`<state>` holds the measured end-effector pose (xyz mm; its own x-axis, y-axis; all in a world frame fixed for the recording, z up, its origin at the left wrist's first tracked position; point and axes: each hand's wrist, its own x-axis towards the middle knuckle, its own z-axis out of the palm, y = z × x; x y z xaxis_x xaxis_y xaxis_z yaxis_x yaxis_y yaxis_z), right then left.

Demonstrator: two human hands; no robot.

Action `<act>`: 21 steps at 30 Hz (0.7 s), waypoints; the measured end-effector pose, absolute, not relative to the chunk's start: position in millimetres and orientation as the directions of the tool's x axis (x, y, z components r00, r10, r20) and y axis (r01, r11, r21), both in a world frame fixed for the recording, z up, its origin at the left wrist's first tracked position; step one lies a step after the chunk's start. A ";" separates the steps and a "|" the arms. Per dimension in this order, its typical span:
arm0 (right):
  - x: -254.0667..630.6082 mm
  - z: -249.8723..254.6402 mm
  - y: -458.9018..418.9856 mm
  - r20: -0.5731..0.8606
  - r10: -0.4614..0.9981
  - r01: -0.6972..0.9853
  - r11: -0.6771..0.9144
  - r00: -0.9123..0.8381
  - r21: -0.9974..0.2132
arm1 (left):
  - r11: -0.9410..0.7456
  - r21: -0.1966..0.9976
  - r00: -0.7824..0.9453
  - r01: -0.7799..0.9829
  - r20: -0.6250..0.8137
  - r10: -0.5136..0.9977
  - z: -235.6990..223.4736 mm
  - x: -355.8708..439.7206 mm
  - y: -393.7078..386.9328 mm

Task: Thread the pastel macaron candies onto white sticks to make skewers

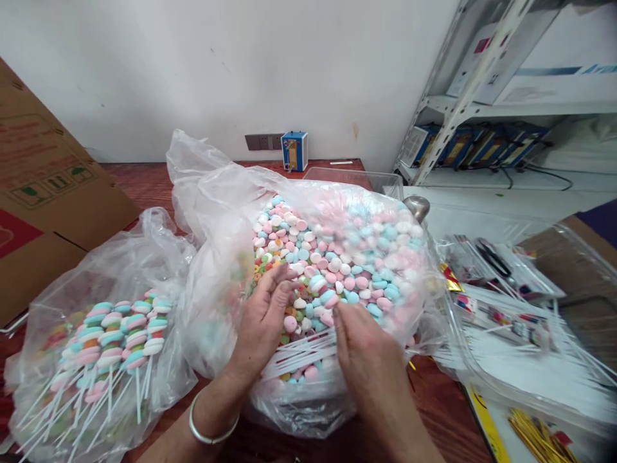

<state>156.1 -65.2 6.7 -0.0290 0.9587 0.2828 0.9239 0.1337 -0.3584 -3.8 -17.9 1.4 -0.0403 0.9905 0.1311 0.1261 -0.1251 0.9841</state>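
A large clear plastic bag [216, 251] lies open before me, full of pink, blue and white marshmallow-like candies [351, 270]. Ring-shaped gummies [263, 263] show at its left. My left hand [263, 315] reaches over the candies, fingers slightly bent and thumb apart, with nothing visible in them. My right hand [371, 357] is closed, thumb uppermost, beside a short row of pink-and-blue candies [329, 298]. What its fingers grip is hidden. Between my hands, a bundle of white sticks [301, 354] rests on the candies.
Finished candy skewers [120, 334] lie on another plastic bag at left, near a cardboard box [48, 180]. At right, a clear tray [457, 341] holds white sticks and packets, with gold ties [540, 434] nearby. A metal scoop [417, 207] and shelving [463, 109] stand behind.
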 end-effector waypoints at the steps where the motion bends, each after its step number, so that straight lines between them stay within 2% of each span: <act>1: 164.5 10.0 -66.2 0.257 0.966 0.962 0.089 -0.021 -0.257 | -0.212 0.915 0.011 0.342 0.222 0.975 2.9 -6.7 -12.9; 2: 171.3 13.2 -67.6 0.230 0.973 0.984 0.066 -0.027 -0.164 | -0.287 0.800 0.085 0.527 0.286 0.954 4.4 -8.1 -8.1; 4: 179.5 19.4 -70.8 0.161 0.985 0.997 0.066 -0.060 -0.028 | -0.382 0.544 0.235 0.747 0.321 0.917 6.3 -6.0 0.0; 6: 181.5 25.4 -73.0 0.088 0.992 0.995 0.085 -0.088 0.043 | -0.417 0.364 0.328 0.833 0.281 0.902 5.3 0.6 5.9; 9: 178.5 34.2 -72.5 -0.025 0.995 0.992 0.100 -0.099 0.073 | -0.421 0.211 0.370 0.882 0.243 0.896 -0.3 11.0 11.3; 15: 173.4 49.2 -62.8 -0.107 0.989 0.994 0.103 -0.098 0.041 | -0.399 0.125 0.369 0.908 0.211 0.905 -7.3 15.3 17.2; 21: 173.7 44.9 -52.4 -0.149 0.978 0.988 0.153 -0.147 0.027 | -0.404 0.208 0.364 0.891 0.203 0.909 -6.4 12.6 19.9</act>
<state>173.7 -52.4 44.9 -0.1471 0.9779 -0.1488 0.9879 0.1527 0.0268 12.6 19.9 -6.4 0.3643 0.9088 0.2035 0.8910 -0.4037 0.2077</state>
